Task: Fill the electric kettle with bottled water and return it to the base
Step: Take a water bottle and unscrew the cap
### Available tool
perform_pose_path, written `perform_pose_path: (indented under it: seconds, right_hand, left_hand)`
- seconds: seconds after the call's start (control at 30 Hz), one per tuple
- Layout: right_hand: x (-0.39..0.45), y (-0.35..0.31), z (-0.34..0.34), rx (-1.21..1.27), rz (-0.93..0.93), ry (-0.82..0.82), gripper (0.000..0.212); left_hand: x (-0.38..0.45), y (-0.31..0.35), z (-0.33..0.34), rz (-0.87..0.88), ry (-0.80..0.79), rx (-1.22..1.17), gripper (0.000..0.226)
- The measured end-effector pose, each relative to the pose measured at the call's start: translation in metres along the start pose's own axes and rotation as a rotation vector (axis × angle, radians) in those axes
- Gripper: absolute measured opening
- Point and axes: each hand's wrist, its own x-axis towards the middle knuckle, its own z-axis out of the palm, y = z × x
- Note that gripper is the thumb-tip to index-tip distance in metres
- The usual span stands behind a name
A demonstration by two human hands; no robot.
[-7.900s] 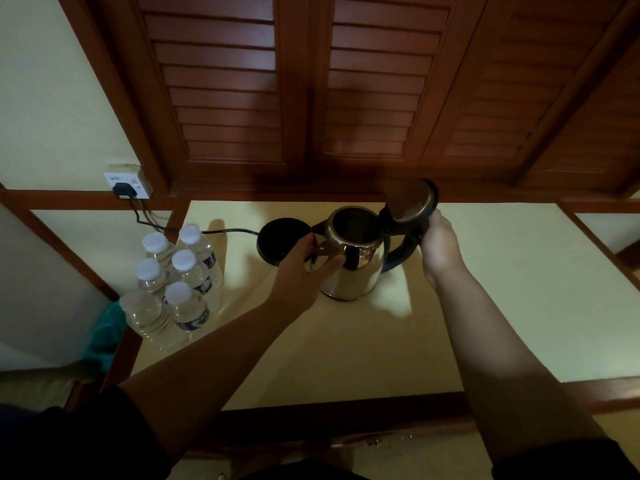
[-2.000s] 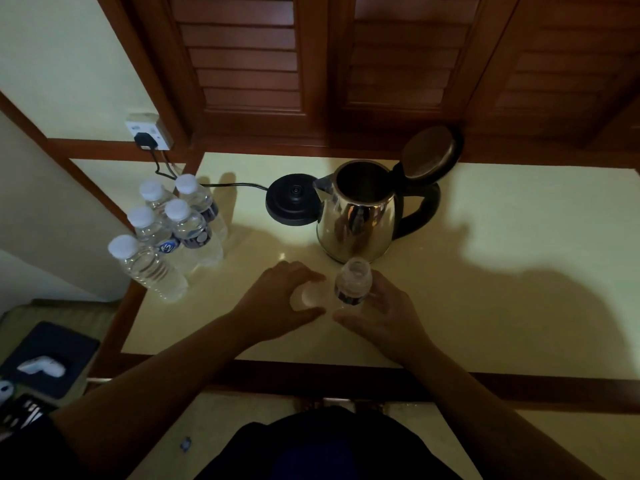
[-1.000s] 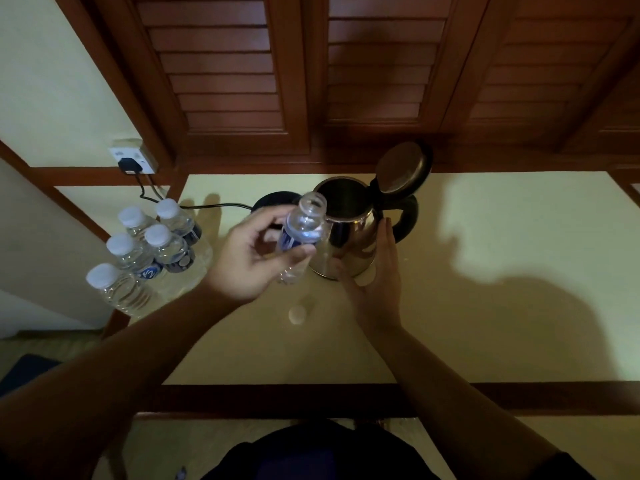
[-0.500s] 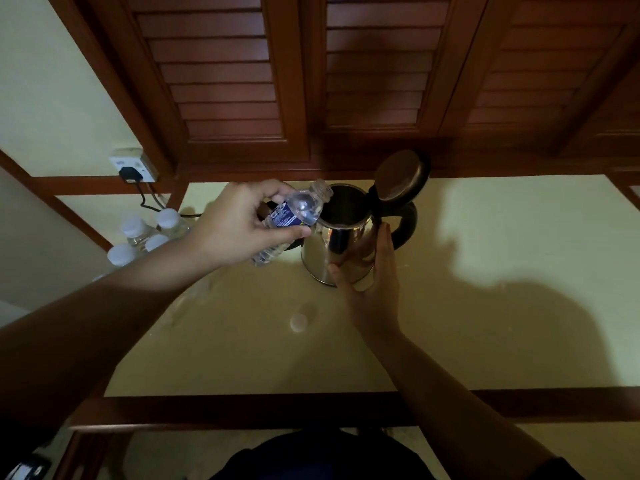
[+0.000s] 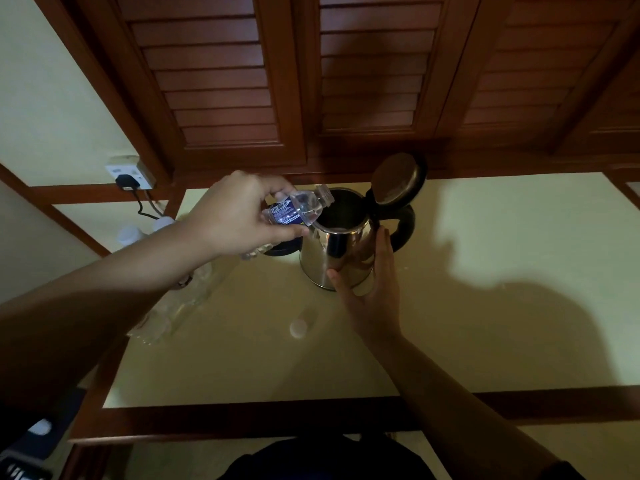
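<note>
A steel electric kettle (image 5: 337, 249) stands on the cream table (image 5: 485, 323) with its lid (image 5: 398, 178) flipped up and its black handle to the right. My left hand (image 5: 239, 216) holds an uncapped water bottle (image 5: 298, 209) tilted almost level, its neck over the kettle's open rim. My right hand (image 5: 370, 285) rests flat against the kettle's front side, fingers spread. The black kettle base (image 5: 282, 249) lies just left of the kettle, mostly hidden behind my left hand. A white bottle cap (image 5: 298, 329) lies on the table in front of the kettle.
Several capped water bottles (image 5: 138, 233) stand at the table's left edge, largely behind my left arm. A wall socket with a black plug (image 5: 129, 172) and cord sits at the back left. Louvred wooden shutters (image 5: 346, 71) rise behind the table.
My left hand has brought the open bottle from upright to tilted over the kettle mouth. My right hand stays against the kettle body.
</note>
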Motion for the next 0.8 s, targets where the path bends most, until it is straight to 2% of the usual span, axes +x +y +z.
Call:
perform_pose_path:
  seconds: [0.17,0.53,0.8]
  right_hand:
    - [0.000,-0.001,-0.001,0.000,0.003,0.010,0.108]
    - [0.002,-0.002,-0.001,0.020,0.037,-0.007,0.108]
    - [0.002,-0.005,-0.002,0.009,0.049,-0.001,0.108]
  left_hand:
    - [0.005,0.000,-0.003,0.042,-0.014,0.121,0.056]
    - [0.010,0.009,-0.017,0.027,-0.108,0.220,0.049]
    - [0.011,0.005,-0.016,0.055,-0.099,0.309,0.056]
